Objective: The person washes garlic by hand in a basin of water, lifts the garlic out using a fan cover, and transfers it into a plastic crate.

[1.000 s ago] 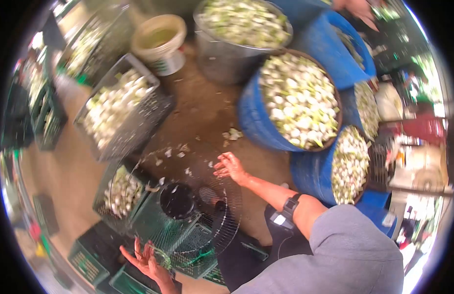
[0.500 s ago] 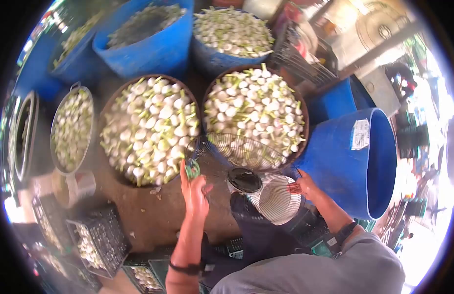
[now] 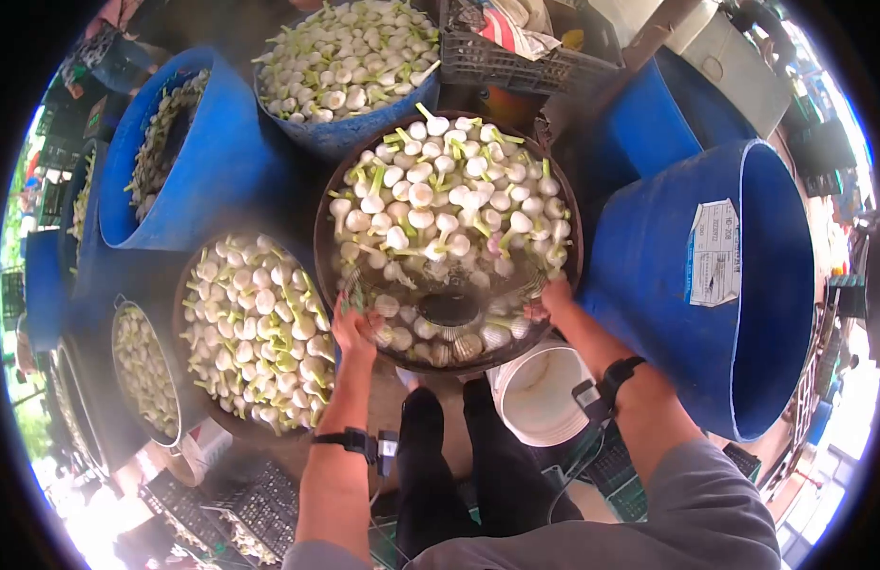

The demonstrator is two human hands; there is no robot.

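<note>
- At the far left, a steel basin (image 3: 141, 370) holds garlic bulbs; a blue barrel (image 3: 207, 161) above it is filled with more garlic.
- Just right of the basin, a round brown basket (image 3: 255, 332) is heaped with white garlic bulbs with green stems.
- The left hand (image 3: 354, 328) is clenched on the left rim of a round wire fan guard (image 3: 449, 309), fingers curled over the wire.
- The fan guard lies flat over the near edge of the middle garlic basket (image 3: 449, 233), its dark hub at the centre, bulbs showing through the wires.
- Beyond that basket, another blue tub (image 3: 350, 62) of garlic stands at the top, with a dark plastic crate (image 3: 516, 57) beside it.
- The right hand (image 3: 554, 299) grasps the guard's right rim, opposite the left hand.
- A white bucket (image 3: 540, 394) stands on the floor just below the basket, near the person's legs.
- At the right, a large blue barrel (image 3: 735, 285) with a paper label stands close beside the basket; its inside cannot be made out.
</note>
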